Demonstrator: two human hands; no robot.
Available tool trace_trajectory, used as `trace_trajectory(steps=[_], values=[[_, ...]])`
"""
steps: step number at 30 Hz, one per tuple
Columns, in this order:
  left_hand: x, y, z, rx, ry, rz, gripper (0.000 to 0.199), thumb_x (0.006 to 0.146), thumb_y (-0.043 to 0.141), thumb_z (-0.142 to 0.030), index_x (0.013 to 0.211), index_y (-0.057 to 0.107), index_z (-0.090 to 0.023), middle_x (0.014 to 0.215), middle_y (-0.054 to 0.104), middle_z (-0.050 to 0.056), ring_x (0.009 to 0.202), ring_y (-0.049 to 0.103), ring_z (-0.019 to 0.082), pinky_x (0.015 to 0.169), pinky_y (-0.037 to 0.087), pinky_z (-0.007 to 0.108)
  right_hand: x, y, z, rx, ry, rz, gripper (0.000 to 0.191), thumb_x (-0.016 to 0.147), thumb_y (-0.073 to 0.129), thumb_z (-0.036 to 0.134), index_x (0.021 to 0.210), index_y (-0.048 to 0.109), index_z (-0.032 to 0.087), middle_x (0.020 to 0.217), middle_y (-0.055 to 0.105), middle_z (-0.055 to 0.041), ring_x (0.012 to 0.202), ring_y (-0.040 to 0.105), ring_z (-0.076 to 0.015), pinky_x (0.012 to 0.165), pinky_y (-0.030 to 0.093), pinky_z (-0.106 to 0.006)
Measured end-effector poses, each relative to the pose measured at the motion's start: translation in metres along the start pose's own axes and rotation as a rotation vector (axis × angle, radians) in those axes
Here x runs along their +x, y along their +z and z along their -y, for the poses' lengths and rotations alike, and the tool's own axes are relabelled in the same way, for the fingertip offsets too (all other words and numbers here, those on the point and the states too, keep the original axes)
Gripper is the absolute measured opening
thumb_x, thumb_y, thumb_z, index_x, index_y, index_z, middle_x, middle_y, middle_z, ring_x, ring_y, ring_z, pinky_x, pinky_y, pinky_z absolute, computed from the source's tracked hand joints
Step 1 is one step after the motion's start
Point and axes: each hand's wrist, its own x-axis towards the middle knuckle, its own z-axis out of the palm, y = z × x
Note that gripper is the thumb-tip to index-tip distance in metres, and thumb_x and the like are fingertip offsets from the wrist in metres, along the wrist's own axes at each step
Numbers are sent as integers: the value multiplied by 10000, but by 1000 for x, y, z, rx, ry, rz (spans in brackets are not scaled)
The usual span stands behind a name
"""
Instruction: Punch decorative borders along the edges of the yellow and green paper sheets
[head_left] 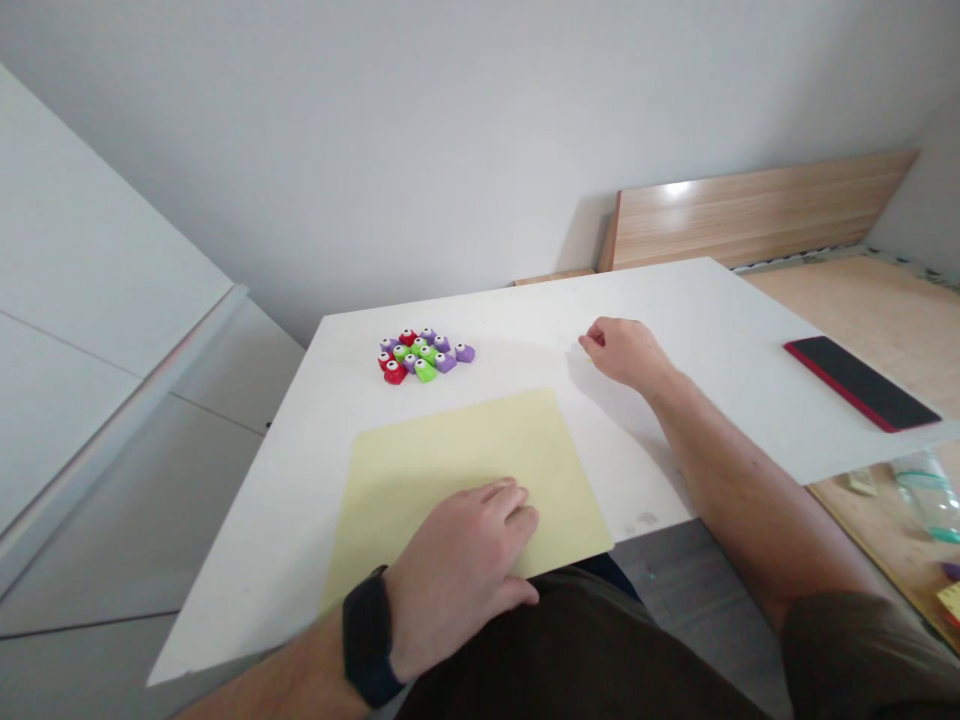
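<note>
My left hand (469, 560), with a dark watch (367, 640) on its wrist, lies over the near edge of a pale yellow sheet of paper (450, 440). Its fingers rest on the sheet and the thumb is apart at the edge. To the right of the sheet, my right hand (621, 350) is just over the white table, fingers curled together; whatever they hold, if anything, is hidden. Beyond the paper sits a cluster of small one-eyed figures, among them a red one (395, 372), a green one (425, 370) and a purple one (465, 353).
The white table (517, 340) stands near a grey wall. A black and red flat object (859, 380) lies at its right end. Below on the right are a clear plastic bottle (926, 490) and a wooden surface. White cabinet panels (97, 300) rise on the left.
</note>
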Motion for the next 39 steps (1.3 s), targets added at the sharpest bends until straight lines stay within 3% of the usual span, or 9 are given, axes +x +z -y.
trace_trajectory(steps=[2,4,7,10,13,18,24,31,39], values=[[-5,4,-5,9,14,-30,355,818,788,-406,1085,654,-212,1257,679,95,1215,611,300,1056,496,449,0,1,0,11,-14,-10,305,957,509,427,929,712,200,933,768,-93,863,676,-233,748,431,-327],[-9,6,-8,-3,12,-63,121,929,646,-301,1011,673,-215,1165,718,80,1136,658,268,1004,526,426,-1,1,1,24,-27,-22,303,951,519,431,915,710,199,917,765,-87,844,670,-225,736,424,-323],[-13,6,-7,-85,-74,-144,243,1009,465,-249,908,686,-234,916,747,46,838,704,205,781,559,354,-1,0,3,72,-35,-24,295,944,533,426,909,714,196,896,763,-75,813,662,-209,719,422,-313],[-17,5,-3,-206,-218,-293,270,1012,483,-305,836,676,-240,757,711,10,685,660,169,644,503,311,-2,-2,8,173,-37,18,293,934,557,437,903,718,194,891,763,-62,777,653,-179,693,424,-288],[-20,5,3,-352,-336,-438,255,982,554,-340,781,671,-237,709,695,-14,633,640,144,606,483,273,-5,-2,15,332,-32,151,334,938,558,497,904,708,200,864,767,-42,704,636,-149,626,419,-260],[-22,8,7,-495,-508,-578,353,913,643,-432,638,598,-215,554,551,-34,492,506,115,467,392,240,-16,-7,28,634,-41,505,453,960,491,625,1043,631,203,798,775,-50,567,604,-127,506,393,-245],[-22,12,8,-623,-584,-603,416,909,639,-466,611,509,-207,517,384,-57,467,374,96,426,291,226,-25,-13,34,706,-57,663,466,947,521,635,1087,604,199,799,777,-77,597,652,-155,471,394,-248],[-24,16,10,-718,-567,-574,351,939,610,-449,682,593,-210,553,457,-47,493,404,106,450,302,237,-30,-6,40,904,-63,793,344,924,645,435,1152,539,201,772,746,-40,604,649,-140,484,441,-227],[-24,17,7,-533,-485,-566,288,990,551,-370,765,619,-202,651,579,-21,567,497,112,543,380,240,-31,0,46,1086,-13,826,368,836,673,181,1156,490,201,605,641,54,460,573,-105,440,439,-197]])
